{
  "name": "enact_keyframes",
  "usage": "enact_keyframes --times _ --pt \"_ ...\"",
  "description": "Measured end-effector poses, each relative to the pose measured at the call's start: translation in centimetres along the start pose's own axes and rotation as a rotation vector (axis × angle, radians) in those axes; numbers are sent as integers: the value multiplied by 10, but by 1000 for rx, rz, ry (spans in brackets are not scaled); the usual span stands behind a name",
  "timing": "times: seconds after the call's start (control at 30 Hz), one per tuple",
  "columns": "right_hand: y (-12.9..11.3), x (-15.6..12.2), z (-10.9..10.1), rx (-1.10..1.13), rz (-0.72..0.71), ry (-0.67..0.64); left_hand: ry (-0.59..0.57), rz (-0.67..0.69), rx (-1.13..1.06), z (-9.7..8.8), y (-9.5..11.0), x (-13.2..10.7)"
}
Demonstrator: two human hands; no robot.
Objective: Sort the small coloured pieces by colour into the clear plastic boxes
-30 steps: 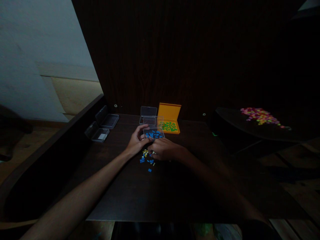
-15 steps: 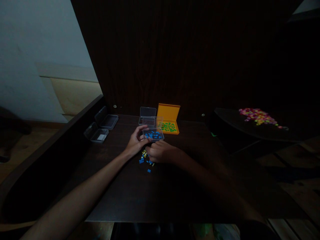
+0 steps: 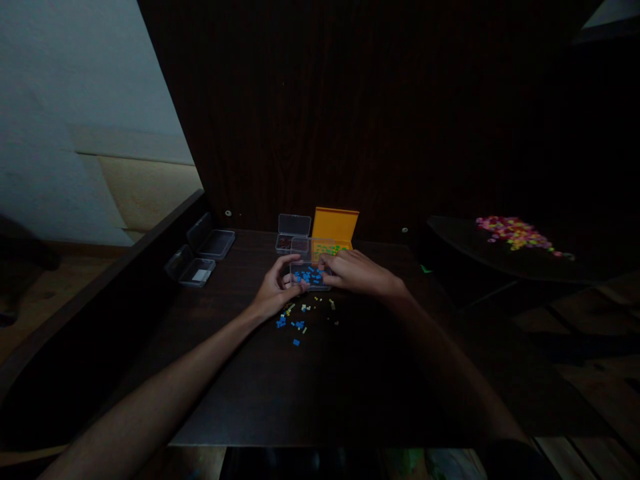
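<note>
A clear plastic box (image 3: 325, 289) with its lid raised holds several small blue bricks (image 3: 303, 276). My left hand (image 3: 277, 288) grips the box at its left side, thumb along the front and fingers behind. My right hand (image 3: 356, 272) is over the box's right end, fingers curled together; whatever is between the fingertips is hidden. On the table just in front of the box lie loose blue bricks (image 3: 281, 322) and small yellowish pieces (image 3: 305, 308). A single larger blue brick (image 3: 297, 343) lies nearest to me.
Behind the box stand an open orange case (image 3: 336, 224) with green pieces and a clear case (image 3: 294, 225) with dark brown pieces. Two open clear cases (image 3: 223, 245) sit by the left side panel. Colourful small pieces (image 3: 517, 233) are heaped on a dark surface at right.
My right hand has moved from the loose pieces up and right to the box, uncovering yellowish pieces on the table. The box in my left hand has shifted slightly right and toward me.
</note>
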State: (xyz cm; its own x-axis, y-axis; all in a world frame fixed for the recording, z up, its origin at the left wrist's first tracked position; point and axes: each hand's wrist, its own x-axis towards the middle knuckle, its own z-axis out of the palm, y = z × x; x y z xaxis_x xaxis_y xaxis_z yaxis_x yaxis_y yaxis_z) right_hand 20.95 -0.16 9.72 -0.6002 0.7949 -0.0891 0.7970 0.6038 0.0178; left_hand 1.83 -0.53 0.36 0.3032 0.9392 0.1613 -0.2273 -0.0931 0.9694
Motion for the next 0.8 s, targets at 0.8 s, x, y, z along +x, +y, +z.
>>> enact_keyframes --times 0.8 --pt "2 7 15 -55 5 -38 -42 -15 9 7 4 -5"
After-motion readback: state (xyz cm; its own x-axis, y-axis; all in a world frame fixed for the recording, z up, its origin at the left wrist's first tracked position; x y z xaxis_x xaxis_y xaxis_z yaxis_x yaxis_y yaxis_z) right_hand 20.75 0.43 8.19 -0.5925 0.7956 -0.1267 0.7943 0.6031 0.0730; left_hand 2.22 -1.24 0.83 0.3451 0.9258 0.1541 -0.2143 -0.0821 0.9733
